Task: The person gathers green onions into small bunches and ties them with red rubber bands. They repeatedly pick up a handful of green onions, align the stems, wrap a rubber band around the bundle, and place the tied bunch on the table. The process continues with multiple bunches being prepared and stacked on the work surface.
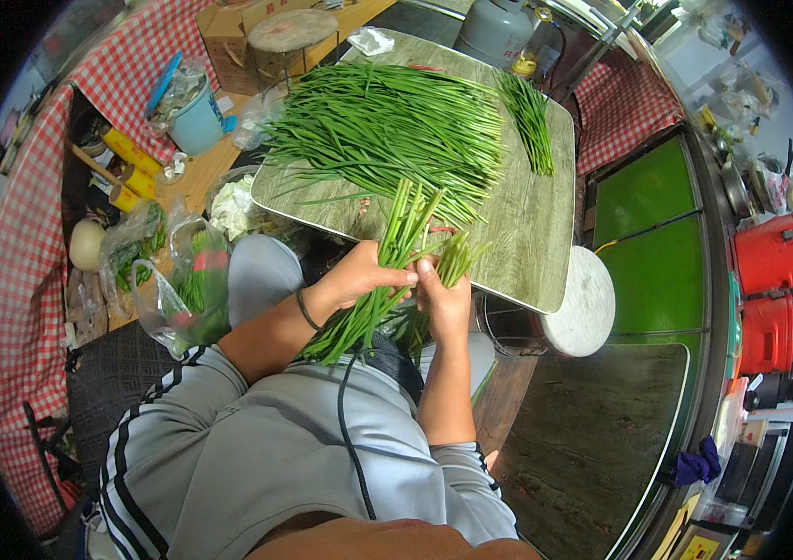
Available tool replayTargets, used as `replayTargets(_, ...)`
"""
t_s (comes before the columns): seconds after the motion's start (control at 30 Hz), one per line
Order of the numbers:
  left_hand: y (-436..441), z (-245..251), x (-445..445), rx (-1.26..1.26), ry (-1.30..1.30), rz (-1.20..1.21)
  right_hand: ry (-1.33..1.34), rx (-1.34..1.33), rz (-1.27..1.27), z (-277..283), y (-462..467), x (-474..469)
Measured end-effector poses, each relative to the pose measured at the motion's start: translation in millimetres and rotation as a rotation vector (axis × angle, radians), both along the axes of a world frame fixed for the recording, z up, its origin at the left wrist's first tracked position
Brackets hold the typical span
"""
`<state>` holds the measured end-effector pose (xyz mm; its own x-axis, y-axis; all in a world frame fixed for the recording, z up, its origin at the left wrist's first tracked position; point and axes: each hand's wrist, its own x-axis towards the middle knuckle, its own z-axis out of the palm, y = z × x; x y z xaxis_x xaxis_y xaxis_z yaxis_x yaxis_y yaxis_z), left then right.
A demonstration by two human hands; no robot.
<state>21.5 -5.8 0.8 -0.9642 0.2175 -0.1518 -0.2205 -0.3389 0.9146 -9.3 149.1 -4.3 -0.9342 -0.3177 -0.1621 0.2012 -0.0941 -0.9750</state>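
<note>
My left hand [373, 274] is closed round a bunch of green garlic chives [370, 308], its pale stem ends pointing up and its leaves hanging over my lap. Close beside it, my right hand [444, 294] holds a smaller bunch of chives [458, 260], with stem ends above the fist and leaves below. The fingertips of both hands meet or nearly meet between the bunches. Beyond them, a wide pile of chives [396, 126] lies on a wood-patterned tabletop [529, 245], stems to the right. A separate small bunch [531, 126] rests near the table's right edge.
A round white stool [580, 301] stands by the table's near right corner. Plastic bags of vegetables [190, 280] are at my left, near a blue bucket [197, 119]. A gas cylinder [494, 31] stands behind the table, and a cardboard box [232, 52] is at the far left.
</note>
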Motion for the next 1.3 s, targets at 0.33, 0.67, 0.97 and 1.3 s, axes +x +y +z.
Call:
replayTargets(0.33, -3, -6, -3, -0.071, -0.003, 0.066, 0.166, -0.137, -0.228, 5, -3, 1)
replayTargets(0.67, -13, -1, -9, -0.118, 0.068, 0.303, 0.021, -0.127, -0.276, 5, 6, -8)
replayTargets(0.97, -1, 4, -4, -0.356, 0.08, 0.025, 0.033, -0.092, -0.095, 2, -3, -1)
replayTargets(1.3, -3, 7, -3, -0.075, 0.027, 0.029, 0.223, 0.159, -0.196, -1, -8, 0)
